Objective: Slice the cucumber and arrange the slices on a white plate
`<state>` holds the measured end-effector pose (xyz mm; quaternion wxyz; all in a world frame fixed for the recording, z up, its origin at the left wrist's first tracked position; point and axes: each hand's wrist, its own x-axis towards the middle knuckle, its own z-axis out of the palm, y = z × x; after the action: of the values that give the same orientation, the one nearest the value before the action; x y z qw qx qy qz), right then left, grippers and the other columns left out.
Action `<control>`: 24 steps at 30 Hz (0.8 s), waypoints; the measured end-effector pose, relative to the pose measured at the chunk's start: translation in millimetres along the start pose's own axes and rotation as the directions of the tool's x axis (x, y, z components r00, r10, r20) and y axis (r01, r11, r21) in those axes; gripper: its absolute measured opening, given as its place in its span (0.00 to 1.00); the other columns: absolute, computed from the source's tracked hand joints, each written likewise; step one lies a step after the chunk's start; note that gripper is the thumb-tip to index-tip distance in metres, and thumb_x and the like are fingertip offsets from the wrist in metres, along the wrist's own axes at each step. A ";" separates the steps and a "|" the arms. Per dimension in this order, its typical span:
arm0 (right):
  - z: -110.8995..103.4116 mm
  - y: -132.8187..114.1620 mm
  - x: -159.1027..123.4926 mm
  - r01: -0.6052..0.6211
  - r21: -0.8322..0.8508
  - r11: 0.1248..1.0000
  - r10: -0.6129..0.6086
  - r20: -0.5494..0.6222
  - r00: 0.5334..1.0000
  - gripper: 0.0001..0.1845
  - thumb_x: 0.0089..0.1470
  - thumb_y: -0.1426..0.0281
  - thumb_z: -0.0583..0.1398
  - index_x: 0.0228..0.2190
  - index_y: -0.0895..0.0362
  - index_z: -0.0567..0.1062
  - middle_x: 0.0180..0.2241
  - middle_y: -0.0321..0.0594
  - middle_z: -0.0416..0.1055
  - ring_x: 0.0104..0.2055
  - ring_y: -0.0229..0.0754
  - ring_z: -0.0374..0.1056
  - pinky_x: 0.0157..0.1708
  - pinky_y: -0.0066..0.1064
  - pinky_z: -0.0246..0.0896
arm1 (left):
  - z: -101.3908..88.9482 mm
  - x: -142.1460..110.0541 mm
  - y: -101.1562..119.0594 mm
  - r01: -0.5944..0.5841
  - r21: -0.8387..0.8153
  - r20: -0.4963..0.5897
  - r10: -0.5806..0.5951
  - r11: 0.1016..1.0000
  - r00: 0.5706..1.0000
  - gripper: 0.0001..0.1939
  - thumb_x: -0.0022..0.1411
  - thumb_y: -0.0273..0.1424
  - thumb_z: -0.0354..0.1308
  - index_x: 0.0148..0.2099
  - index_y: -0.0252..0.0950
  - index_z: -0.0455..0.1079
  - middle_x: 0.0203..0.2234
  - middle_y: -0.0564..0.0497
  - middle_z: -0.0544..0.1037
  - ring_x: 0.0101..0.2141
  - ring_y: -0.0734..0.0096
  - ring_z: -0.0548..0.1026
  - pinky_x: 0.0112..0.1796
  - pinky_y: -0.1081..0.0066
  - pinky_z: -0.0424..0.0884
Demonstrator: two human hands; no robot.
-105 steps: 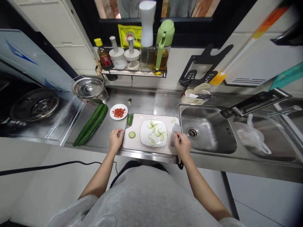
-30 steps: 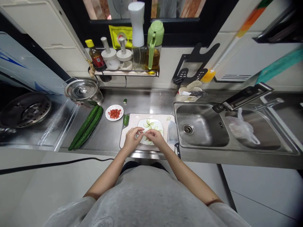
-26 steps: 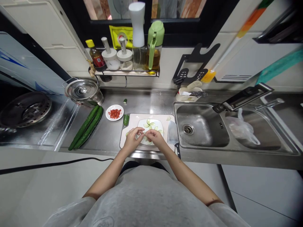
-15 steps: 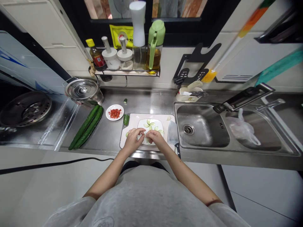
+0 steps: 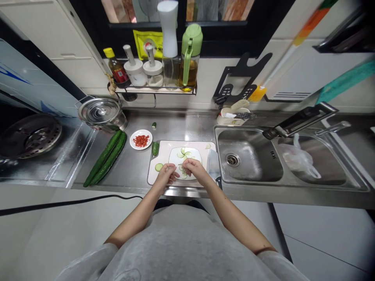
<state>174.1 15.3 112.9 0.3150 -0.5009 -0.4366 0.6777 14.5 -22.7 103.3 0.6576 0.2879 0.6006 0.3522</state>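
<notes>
A white square plate [image 5: 174, 156] lies on the pale cutting board [image 5: 152, 177], with several thin half-moon cucumber slices [image 5: 188, 154] laid out on it in a curved pattern. Over the plate's right front part, my right hand [image 5: 195, 169] pinches a cucumber slice at its fingertips, though the fingers partly hide it. My left hand [image 5: 166, 175] hovers by the plate's left front edge, its fingers curled together; what they hold, if anything, is hidden. On the board's left side rests a round cucumber piece [image 5: 158, 167]. A kitchen knife [image 5: 213, 164] lies along the board's right edge.
Left of the board are a cut cucumber chunk [image 5: 155, 148], a small plate [image 5: 131, 144] of chopped red pepper [image 5: 141, 141] and two whole cucumbers [image 5: 108, 159]. A steel pot [image 5: 102, 113] stands behind them. To the right is a double sink [image 5: 252, 156]; a seasoning rack [image 5: 158, 90] hangs above.
My left hand has drawn back and down from the plate, uncovering the round cucumber piece. My right hand stays over the plate, slightly shifted. The hands are farther apart.
</notes>
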 end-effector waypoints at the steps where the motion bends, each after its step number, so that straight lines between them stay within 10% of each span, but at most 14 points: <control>1: -2.3 -0.6 0.3 0.006 -0.013 1.000 -0.006 0.025 1.000 0.07 0.42 0.65 0.59 0.23 0.57 0.69 0.19 0.31 0.66 0.19 0.30 0.57 0.19 0.23 0.50 | 1.0 0.3 -0.7 0.119 -0.111 0.070 -0.112 0.987 0.991 0.22 0.54 0.43 0.58 0.47 0.38 0.63 0.27 0.51 0.76 0.22 0.77 0.70 0.22 0.78 0.59; 4: -8.5 -0.1 1.0 0.007 -0.042 0.999 -0.002 0.114 0.993 0.07 0.43 0.65 0.59 0.24 0.57 0.69 0.20 0.31 0.66 0.20 0.31 0.58 0.19 0.23 0.50 | 2.5 2.7 0.1 0.282 -0.321 0.176 -0.236 0.904 0.956 0.23 0.53 0.43 0.61 0.48 0.38 0.65 0.31 0.49 0.77 0.27 0.76 0.74 0.22 0.80 0.61; 10: -21.2 8.3 4.0 -0.012 -0.103 0.995 0.043 0.299 0.953 0.07 0.46 0.66 0.58 0.24 0.57 0.69 0.21 0.32 0.67 0.22 0.32 0.60 0.22 0.24 0.52 | 0.7 6.3 3.2 0.194 -0.391 0.112 -0.162 0.900 0.980 0.28 0.45 0.31 0.69 0.49 0.39 0.65 0.29 0.53 0.75 0.27 0.78 0.74 0.26 0.79 0.64; 24: -35.8 39.5 19.5 0.091 -0.405 0.910 0.011 0.242 0.970 0.15 0.48 0.59 0.59 0.27 0.59 0.72 0.20 0.29 0.60 0.23 0.32 0.54 0.24 0.24 0.49 | 1.5 28.3 -28.0 -0.083 -0.065 0.020 0.085 0.994 0.996 0.26 0.40 0.28 0.66 0.45 0.36 0.67 0.22 0.58 0.70 0.21 0.82 0.65 0.25 0.78 0.57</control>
<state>202.8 25.4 65.0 0.1610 -0.4619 -0.6148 0.6186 20.2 -16.1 64.4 0.6579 0.2954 0.5688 0.3954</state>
